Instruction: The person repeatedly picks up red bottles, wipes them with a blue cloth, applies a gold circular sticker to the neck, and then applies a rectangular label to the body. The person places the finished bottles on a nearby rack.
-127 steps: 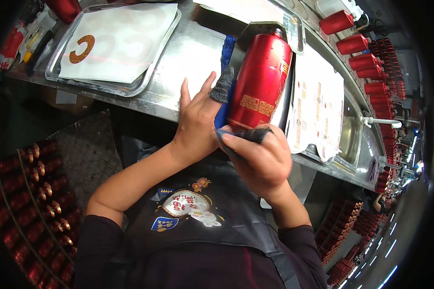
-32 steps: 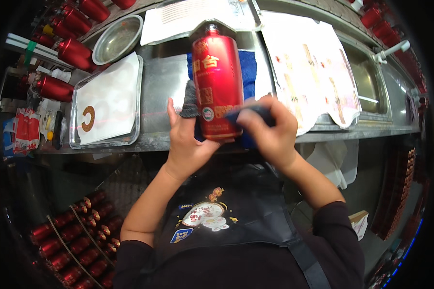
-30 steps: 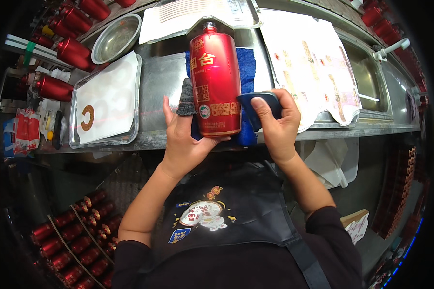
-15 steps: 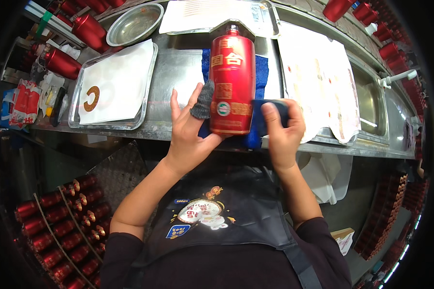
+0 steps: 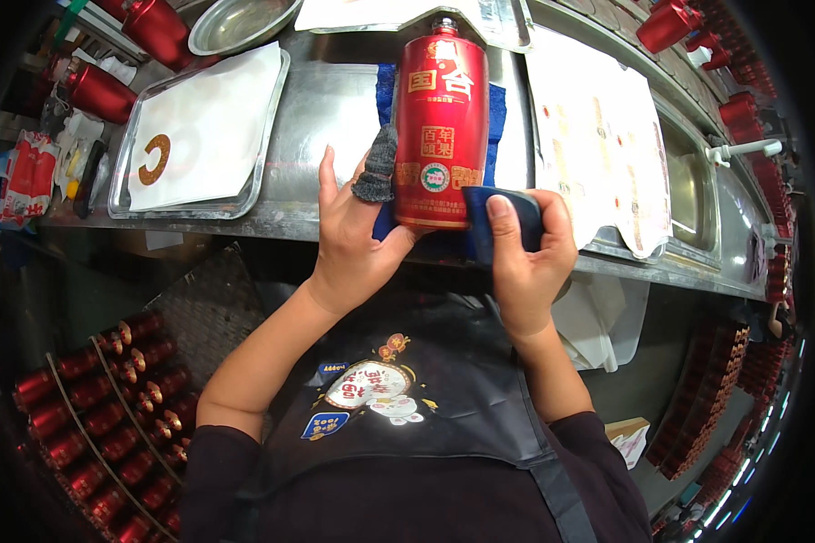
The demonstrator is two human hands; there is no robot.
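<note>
A glossy red bottle [image 5: 439, 127] with gold and white decoration lies on a blue cloth [image 5: 495, 118], its neck pointing away from me. At the base end, my left hand [image 5: 358, 226] steadies it: the thumb is by the bottom edge, and a finger in a grey knitted sleeve [image 5: 377, 167] presses the left side. Other fingers of that hand stretch outward. My right hand [image 5: 534, 258] pinches a flat dark-blue scraper-like pad [image 5: 514, 220] between thumb and fingers, its edge against the lower right of the bottle. Beneath the bottle, the contact is hidden.
To the left, a metal tray [image 5: 279, 109] carries a white sheet with a gold C-shaped piece [image 5: 154, 160]. Printed label sheets [image 5: 598, 145] lie to the right, beside a sink [image 5: 693, 199]. A steel bowl [image 5: 242, 25] stands at the back left. Racked red bottles [image 5: 109, 407] fill the lower left.
The bottle has turned, so its printed front faces up more squarely. My right hand's pad has moved onto its lower right front. The whole view has shifted slightly.
</note>
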